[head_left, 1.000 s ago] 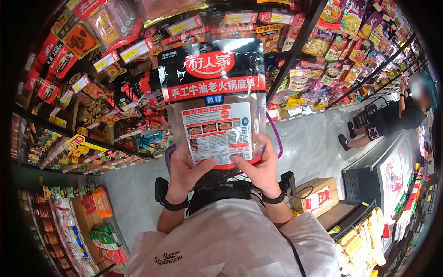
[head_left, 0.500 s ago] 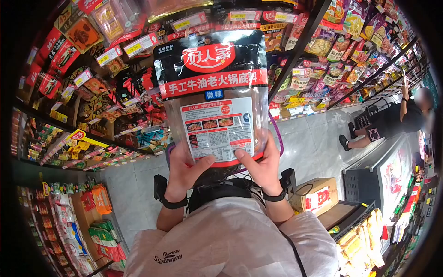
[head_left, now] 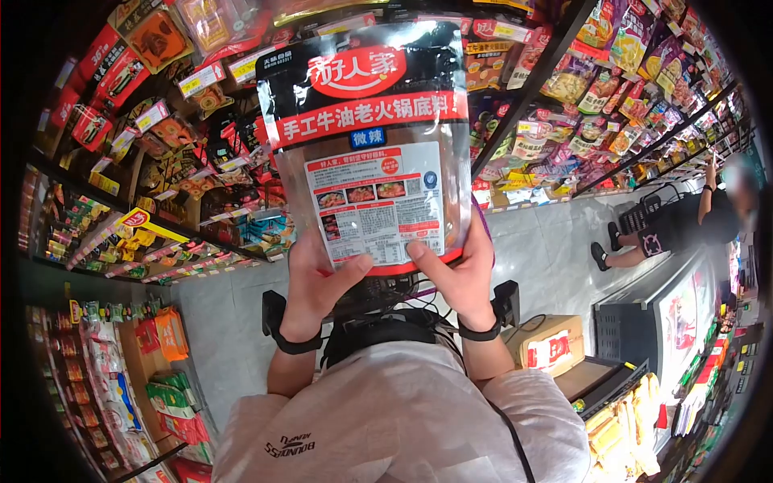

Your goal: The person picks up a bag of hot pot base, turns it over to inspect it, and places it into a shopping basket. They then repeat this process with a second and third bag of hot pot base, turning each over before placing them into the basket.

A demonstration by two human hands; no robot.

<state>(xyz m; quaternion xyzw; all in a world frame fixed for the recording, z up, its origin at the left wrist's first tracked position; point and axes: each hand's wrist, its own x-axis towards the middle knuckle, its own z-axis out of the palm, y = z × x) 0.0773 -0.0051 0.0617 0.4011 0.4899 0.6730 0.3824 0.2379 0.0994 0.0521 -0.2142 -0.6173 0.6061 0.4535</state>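
Note:
A large pouch [head_left: 366, 153] in black, red and clear plastic is held up before my chest, its printed label facing me. My left hand [head_left: 320, 282] grips the lower left corner, thumb on the front of the label. On the lower right corner my right hand [head_left: 457, 270] has the same kind of hold, thumb pressed near the label's bottom edge. The fingers of both hands are mostly hidden behind the pouch. Each wrist wears a black band.
Shelves of packaged food [head_left: 193, 161] rise at the left and ahead, with more hanging packets [head_left: 596, 105] at the right. A person [head_left: 692, 217] stands at the far right. A cardboard box [head_left: 547, 342] and a grey freezer [head_left: 628, 330] are at the lower right.
The pouch has risen slightly in view, tilted a little to the left and looks somewhat larger. Both hands still hold it and have moved up with it.

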